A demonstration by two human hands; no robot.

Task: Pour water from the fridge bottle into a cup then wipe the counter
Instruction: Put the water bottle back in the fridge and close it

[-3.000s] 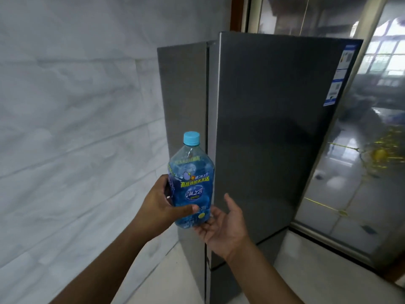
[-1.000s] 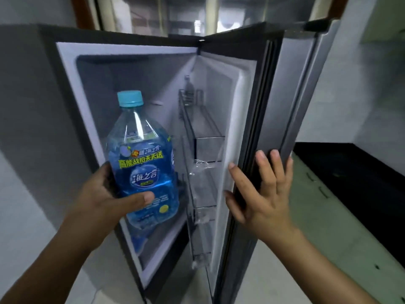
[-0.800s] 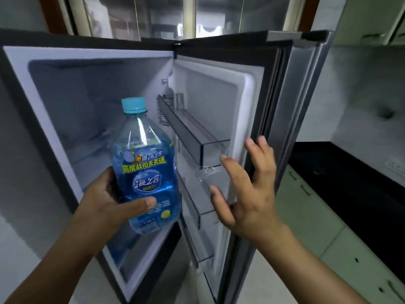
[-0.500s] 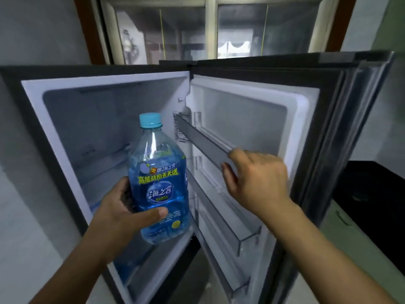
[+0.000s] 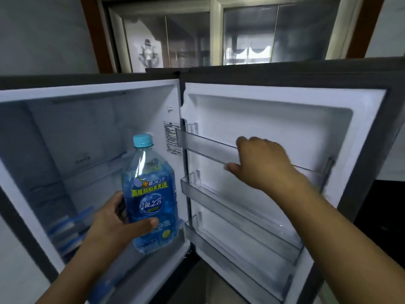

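A clear water bottle [image 5: 151, 194] with a blue label and a light-blue cap stands upright in my left hand [image 5: 116, 227], which grips its lower half in front of the open fridge [image 5: 87, 93]. My right hand [image 5: 260, 163] reaches to the inside of the wide-open fridge door [image 5: 274, 106] and its curled fingers hold the top door shelf rail [image 5: 197, 143]. No cup or cloth is in view.
Two more clear door shelves [image 5: 230, 207] sit below the top one. Blue-lidded containers [image 5: 68, 227] lie low inside the fridge at the left. A dark counter [image 5: 381, 216] shows at the far right, behind the door. Windows lie behind the fridge.
The fridge door went from shut to wide open. My right hand moved from the door's edge onto the top door shelf. The bottle stayed in my left hand.
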